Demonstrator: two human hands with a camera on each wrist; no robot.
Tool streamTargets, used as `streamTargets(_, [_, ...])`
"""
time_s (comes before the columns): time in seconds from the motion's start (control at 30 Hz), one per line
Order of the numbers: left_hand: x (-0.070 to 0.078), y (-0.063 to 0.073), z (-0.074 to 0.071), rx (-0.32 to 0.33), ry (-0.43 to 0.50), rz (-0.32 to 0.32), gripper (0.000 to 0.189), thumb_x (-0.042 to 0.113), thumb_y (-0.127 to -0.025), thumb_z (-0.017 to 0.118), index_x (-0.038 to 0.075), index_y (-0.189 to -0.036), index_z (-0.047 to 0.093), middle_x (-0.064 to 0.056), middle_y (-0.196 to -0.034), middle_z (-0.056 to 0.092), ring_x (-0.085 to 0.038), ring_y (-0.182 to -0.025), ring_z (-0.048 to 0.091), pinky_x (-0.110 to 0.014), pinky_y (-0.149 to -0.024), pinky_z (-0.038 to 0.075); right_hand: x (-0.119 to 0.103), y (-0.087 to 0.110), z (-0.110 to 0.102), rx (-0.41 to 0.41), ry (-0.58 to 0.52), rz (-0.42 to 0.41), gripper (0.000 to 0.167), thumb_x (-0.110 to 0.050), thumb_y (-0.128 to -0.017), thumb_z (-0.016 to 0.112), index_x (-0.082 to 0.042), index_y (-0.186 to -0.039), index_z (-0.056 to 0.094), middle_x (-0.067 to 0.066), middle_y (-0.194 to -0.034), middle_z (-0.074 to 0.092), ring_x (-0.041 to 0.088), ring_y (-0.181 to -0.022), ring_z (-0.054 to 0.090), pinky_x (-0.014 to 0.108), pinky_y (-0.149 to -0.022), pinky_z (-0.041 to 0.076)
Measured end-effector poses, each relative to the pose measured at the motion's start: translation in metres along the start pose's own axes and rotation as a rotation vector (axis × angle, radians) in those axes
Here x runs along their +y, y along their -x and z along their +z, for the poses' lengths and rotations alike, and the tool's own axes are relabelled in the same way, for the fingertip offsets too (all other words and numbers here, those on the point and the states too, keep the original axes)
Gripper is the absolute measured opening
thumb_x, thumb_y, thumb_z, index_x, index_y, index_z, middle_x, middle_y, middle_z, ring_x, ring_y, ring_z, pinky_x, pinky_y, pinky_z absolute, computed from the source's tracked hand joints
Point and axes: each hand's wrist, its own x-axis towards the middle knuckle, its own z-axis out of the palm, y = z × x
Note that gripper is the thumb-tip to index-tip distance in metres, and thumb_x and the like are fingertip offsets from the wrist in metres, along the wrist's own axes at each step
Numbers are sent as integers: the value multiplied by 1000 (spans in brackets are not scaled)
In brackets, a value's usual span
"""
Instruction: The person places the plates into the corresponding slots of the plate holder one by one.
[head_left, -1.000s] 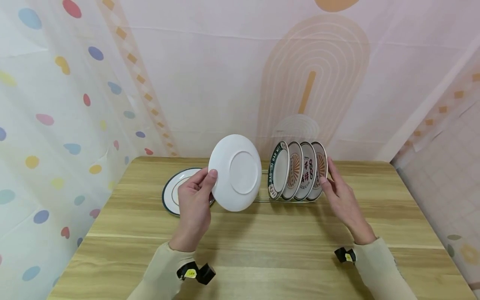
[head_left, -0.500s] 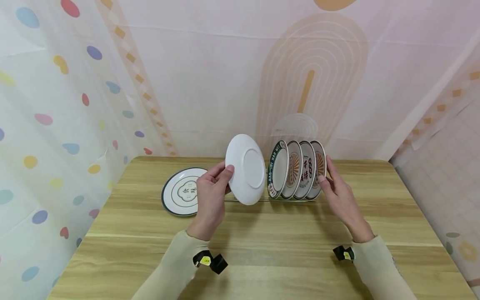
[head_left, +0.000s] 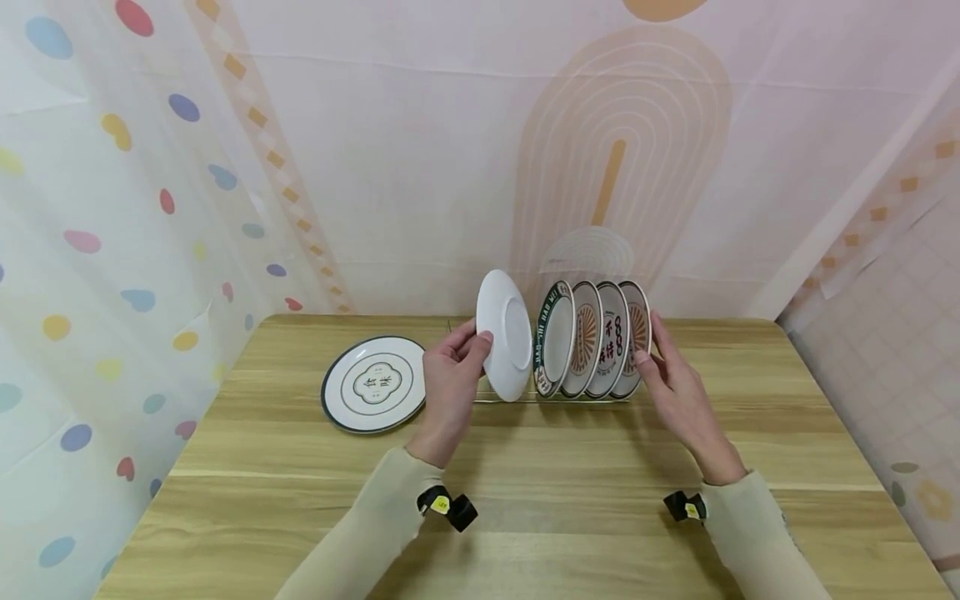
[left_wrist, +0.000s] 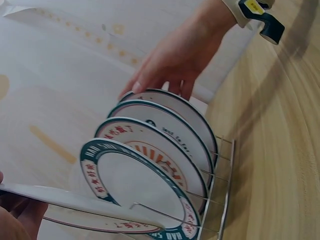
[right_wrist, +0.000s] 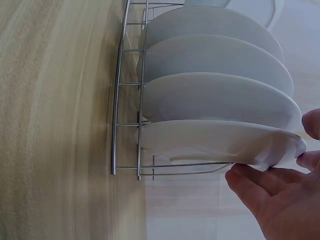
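My left hand (head_left: 450,383) grips the left rim of a white plate (head_left: 504,333), thumb on its plain underside. This plate is tilted nearly on edge, just left of the plates in the wire dish rack (right_wrist: 116,125). A plate with a green lettered rim (head_left: 557,343) stands leftmost in the rack, with several patterned plates beside it. At the rack's right end my right hand (head_left: 686,404) holds the edge of the rightmost plate (right_wrist: 215,140), with fingertips against its underside and thumb by its rim. In the left wrist view, the held plate (left_wrist: 85,202) overlaps a rack wire.
A white plate with a dark blue rim (head_left: 375,385) lies flat on the wooden table (head_left: 540,517), left of the rack. A patterned curtain (head_left: 420,167) hangs along the table's back edge. Each wrist wears a small black camera (head_left: 459,510).
My left hand has moved right with the white plate, turning it more edge-on and bringing it close to the racked plates. The flat plate is now fully uncovered. My right hand stays put.
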Motion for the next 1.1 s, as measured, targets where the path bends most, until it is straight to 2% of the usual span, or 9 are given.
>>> streamTargets(0.27, [-13, -5, 11, -22, -46, -11, 35, 2, -99, 63, -9, -132, 65, -28, -119, 71, -19, -97, 73, -30, -81, 62, 0, -1, 1, -2, -10, 8, 66, -20, -111, 48, -20, -168, 15, 30, -161, 33, 53, -132, 52, 59, -104, 47])
streamTargets(0.57, [-25, -4, 20, -46, -117, -26, 34, 6, -98, 67, -8, -129, 67, -27, -118, 72, -28, -104, 73, -33, -86, 61, 0, -1, 2, 7, 2, 7, 65, -23, -111, 50, -21, -168, 18, 29, -159, 37, 51, -131, 53, 60, -105, 47])
streamTargets(0.77, [-32, -3, 28, -50, -179, -10, 33, 7, -96, 69, -7, -127, 69, -25, -116, 73, -26, -101, 73, -31, -85, 61, 1, -1, 2, 6, 1, 10, 65, -23, -111, 50, -24, -168, 17, 29, -160, 37, 51, -131, 54, 61, -105, 47])
streamTargets(1.1, [-43, -2, 39, -138, -232, 9, 36, 6, -95, 71, -3, -131, 68, -22, -124, 71, -29, -106, 71, -28, -87, 60, 1, 0, 0, -4, -11, 23, 66, -22, -111, 49, -19, -168, 15, 28, -162, 33, 52, -131, 52, 64, -104, 47])
